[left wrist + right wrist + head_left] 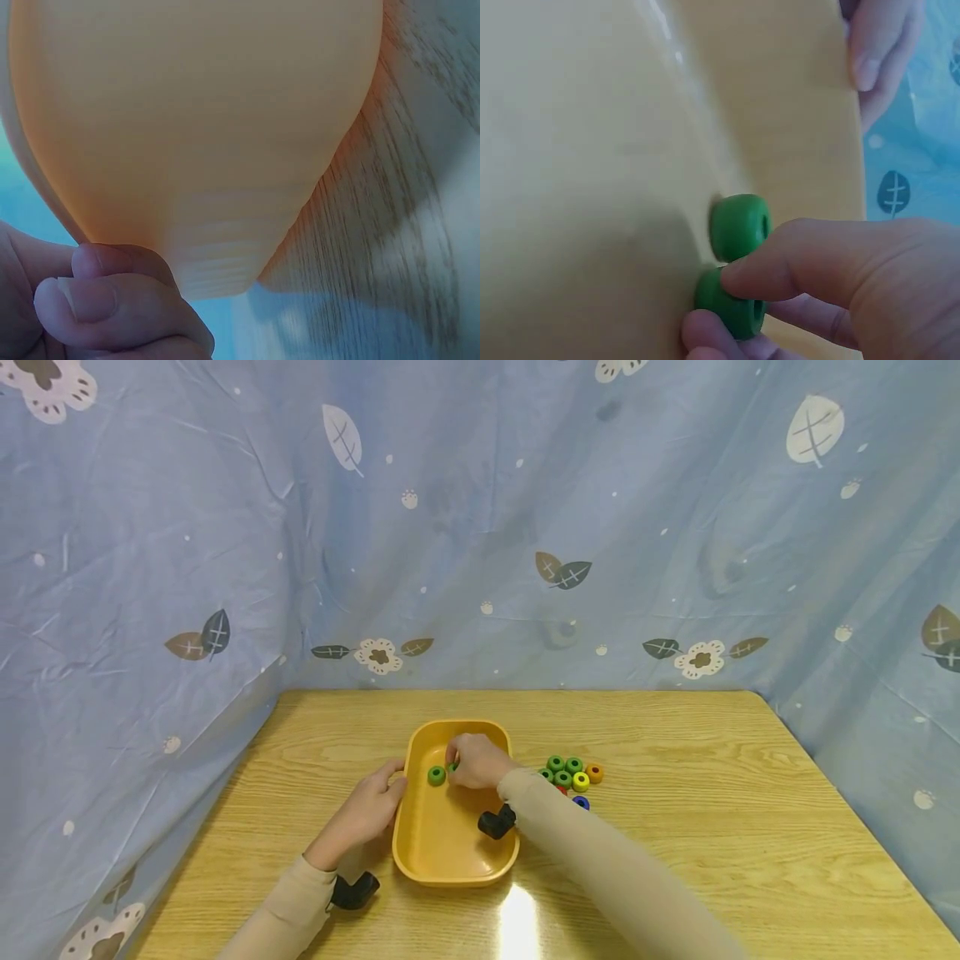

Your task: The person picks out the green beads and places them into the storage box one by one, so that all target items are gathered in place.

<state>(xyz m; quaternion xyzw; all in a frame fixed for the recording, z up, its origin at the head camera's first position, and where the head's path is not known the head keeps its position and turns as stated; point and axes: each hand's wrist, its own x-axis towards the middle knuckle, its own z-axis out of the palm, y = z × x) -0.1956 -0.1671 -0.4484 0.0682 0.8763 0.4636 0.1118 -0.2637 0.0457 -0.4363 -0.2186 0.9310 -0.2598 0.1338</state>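
Observation:
A yellow-orange plastic tray [442, 852] stands on the wooden table. My left hand [372, 802] grips its left rim; in the left wrist view the thumb and fingers [120, 307] are curled at the tray wall [210, 135]. Inside the tray, toward the far end, my right hand [480, 762] pinches a green bead [731, 304] between thumb and fingertips, close over the tray floor. Another green bead [437, 775] sits right beside it in the tray. Both beads are barrel-shaped with a hole through them.
To the right of the tray, partly hidden by the right sleeve [600, 852], lies a group of beads: several green beads [556, 764], a yellow bead [581, 782], an orange bead [595, 772], a blue bead [581, 802] and a red one. A patterned blue curtain [480, 527] hangs behind the table.

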